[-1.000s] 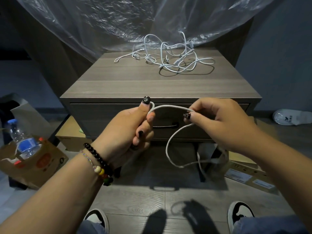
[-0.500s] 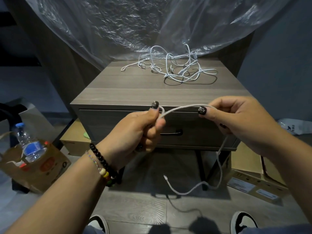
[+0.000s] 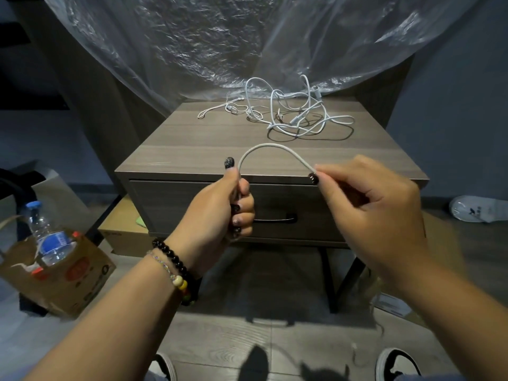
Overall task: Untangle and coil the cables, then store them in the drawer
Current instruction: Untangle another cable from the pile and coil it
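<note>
From the head camera, the left hand (image 3: 224,215) is curled into a fist round one end of a pale cable (image 3: 270,149), thumb up against it. The right hand (image 3: 371,213) pinches the same cable between thumb and forefinger, so that a short arch of it stands up between the two hands, in front of the nightstand (image 3: 192,149). What the left fist holds inside it — loops already gathered or just the plain end — cannot be told, and the rest of the cable past the right hand is lost in blur.

Well apart from the hands, at the back of the nightstand top, lies a tangle of white cables (image 3: 291,116), still knotted together and untouched by either hand. The drawer (image 3: 192,207) below the top is closed, its dark handle (image 3: 275,219) partly hidden behind the left hand.

Judged from this, the task is in its early part: one cable is free of the pile and seems to be in the middle of being coiled. Left to do — finish this coil, pull the remaining heap apart, coil each piece, open the drawer and put everything inside.

Off to the left on the floor a water bottle (image 3: 48,237) stands in a cardboard box (image 3: 82,273).
</note>
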Available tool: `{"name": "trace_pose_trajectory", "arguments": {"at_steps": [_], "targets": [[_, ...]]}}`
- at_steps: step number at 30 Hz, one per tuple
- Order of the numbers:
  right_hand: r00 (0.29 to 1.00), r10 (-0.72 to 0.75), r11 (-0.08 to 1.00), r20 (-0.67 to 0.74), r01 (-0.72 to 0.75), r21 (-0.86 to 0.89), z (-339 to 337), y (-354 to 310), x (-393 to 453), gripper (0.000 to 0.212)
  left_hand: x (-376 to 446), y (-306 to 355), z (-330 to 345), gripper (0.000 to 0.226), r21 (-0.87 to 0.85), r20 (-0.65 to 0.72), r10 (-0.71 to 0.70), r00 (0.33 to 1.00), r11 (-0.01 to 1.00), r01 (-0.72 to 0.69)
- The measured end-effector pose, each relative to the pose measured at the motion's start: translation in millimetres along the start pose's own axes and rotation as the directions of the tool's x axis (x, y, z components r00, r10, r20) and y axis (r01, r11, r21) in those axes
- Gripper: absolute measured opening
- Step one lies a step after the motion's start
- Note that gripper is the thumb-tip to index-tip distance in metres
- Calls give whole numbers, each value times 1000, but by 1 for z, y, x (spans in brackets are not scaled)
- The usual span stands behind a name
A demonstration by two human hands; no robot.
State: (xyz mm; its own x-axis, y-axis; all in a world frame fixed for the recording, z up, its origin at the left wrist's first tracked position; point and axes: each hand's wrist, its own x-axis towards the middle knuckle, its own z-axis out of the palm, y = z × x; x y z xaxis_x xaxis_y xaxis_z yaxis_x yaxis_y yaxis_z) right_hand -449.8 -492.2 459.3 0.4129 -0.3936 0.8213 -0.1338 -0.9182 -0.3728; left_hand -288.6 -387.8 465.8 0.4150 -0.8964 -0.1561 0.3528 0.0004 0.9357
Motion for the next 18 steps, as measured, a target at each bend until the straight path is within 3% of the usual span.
{"name": "trace_pose_trajectory", "arguments": {"at_steps": [4, 8, 13, 18], "targets": [[966, -229, 965, 118, 241, -107, 6, -9, -9, 20, -3, 2, 5, 48, -51, 59, -25, 998, 998, 28], [924, -303, 927, 232, 343, -152, 11, -22, -12, 22, -6, 4, 5, 53, -48, 62, -1, 998, 999, 4], [894, -320, 911, 315, 382, -158, 14, -30, -16, 21, -5, 5, 7, 41, -114, 34, 22, 999, 993, -18], [910, -264, 948, 320, 306, -85, 14, -28, -17, 23, -1, 4, 6, 35, -92, -107, 106, 989, 989, -116]]}}
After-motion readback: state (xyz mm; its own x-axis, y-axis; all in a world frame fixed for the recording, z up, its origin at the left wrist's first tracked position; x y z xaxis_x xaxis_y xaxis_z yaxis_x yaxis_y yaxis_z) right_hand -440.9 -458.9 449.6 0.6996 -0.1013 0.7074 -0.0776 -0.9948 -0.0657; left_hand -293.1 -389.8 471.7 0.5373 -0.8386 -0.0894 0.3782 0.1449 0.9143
